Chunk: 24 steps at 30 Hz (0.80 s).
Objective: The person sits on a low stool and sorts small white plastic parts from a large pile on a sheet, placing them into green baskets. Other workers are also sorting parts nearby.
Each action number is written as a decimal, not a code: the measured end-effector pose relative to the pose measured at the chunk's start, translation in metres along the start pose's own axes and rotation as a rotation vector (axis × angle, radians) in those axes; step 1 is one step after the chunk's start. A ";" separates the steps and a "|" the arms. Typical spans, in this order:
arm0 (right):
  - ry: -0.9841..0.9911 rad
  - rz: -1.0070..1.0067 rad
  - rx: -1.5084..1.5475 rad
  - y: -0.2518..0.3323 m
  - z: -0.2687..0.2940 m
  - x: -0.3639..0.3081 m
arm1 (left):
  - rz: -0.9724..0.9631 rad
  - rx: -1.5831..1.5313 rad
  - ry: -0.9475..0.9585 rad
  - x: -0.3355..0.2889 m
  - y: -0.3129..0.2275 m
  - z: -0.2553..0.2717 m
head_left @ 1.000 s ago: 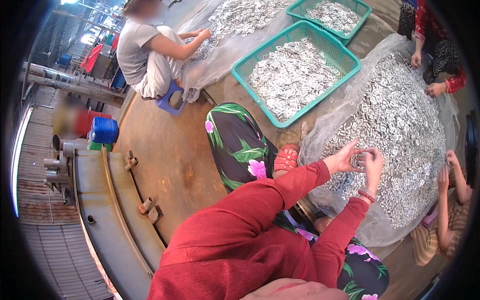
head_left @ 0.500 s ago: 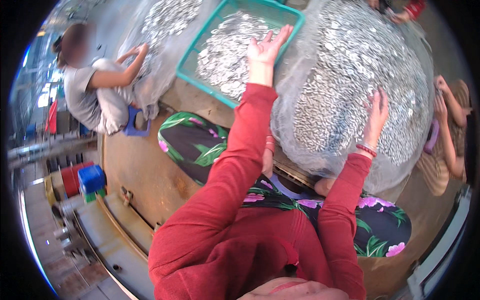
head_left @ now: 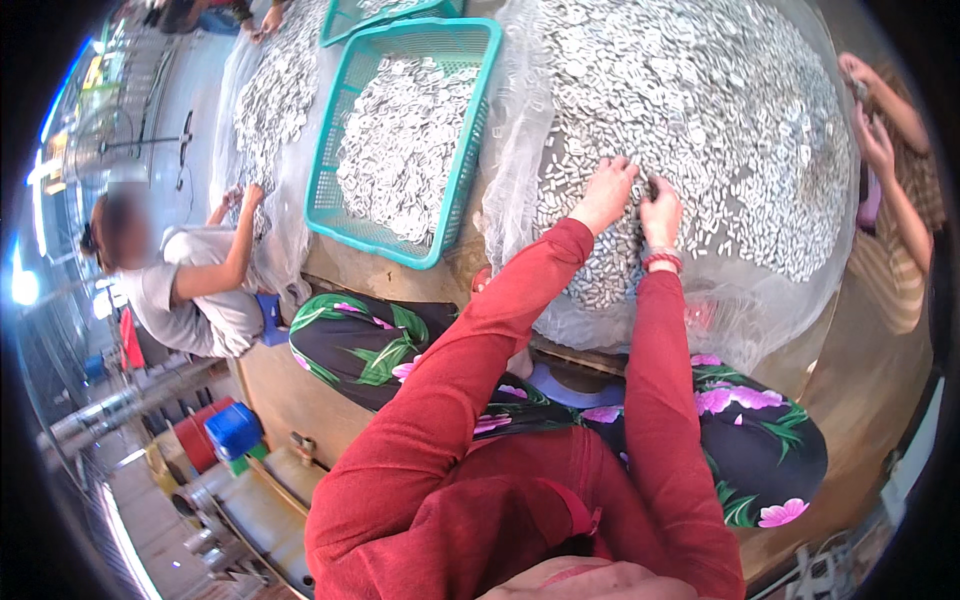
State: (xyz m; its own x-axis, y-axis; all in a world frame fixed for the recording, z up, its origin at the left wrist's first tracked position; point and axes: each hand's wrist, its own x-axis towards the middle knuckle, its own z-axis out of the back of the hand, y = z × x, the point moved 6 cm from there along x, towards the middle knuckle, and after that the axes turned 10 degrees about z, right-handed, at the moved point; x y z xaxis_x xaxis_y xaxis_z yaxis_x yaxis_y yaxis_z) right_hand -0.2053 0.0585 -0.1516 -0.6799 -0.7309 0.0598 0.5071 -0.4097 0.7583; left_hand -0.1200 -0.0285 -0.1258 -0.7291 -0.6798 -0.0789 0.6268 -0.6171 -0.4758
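Head view: over the near part of the pile of metal pieces, the left hand curls its fingers down and the right hand bunches its own; whether either pinches anything, I cannot tell. Clear plastic sheeting underlies the pile, probably keeping it together; a green basket sits left of it, seemingly for easy reach.

Brownish flr carries a clear plastic sheet at R w/ wide spread of small metal pcs, plus 2nd sheet at L w/ smaller heap. Betw. them: teal basket, another basket just behind, partly cut off. Blue stool near L sheet.
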 end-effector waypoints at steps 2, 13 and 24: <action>0.064 -0.011 -0.048 0.012 -0.010 -0.010 | 0.001 -0.056 0.053 -0.004 0.003 0.009; 0.043 0.078 -0.004 0.035 -0.004 -0.078 | -0.221 -0.061 0.341 -0.044 0.018 0.004; 0.048 -0.159 0.108 -0.024 0.079 -0.014 | 0.190 -0.152 0.160 -0.055 0.073 0.026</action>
State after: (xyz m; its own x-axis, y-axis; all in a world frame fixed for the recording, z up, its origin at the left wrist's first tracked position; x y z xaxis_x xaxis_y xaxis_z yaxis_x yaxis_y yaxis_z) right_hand -0.2497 0.1215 -0.1197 -0.7196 -0.6878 -0.0956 0.3338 -0.4634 0.8209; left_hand -0.0274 -0.0463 -0.1336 -0.6446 -0.6985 -0.3108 0.7165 -0.4101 -0.5643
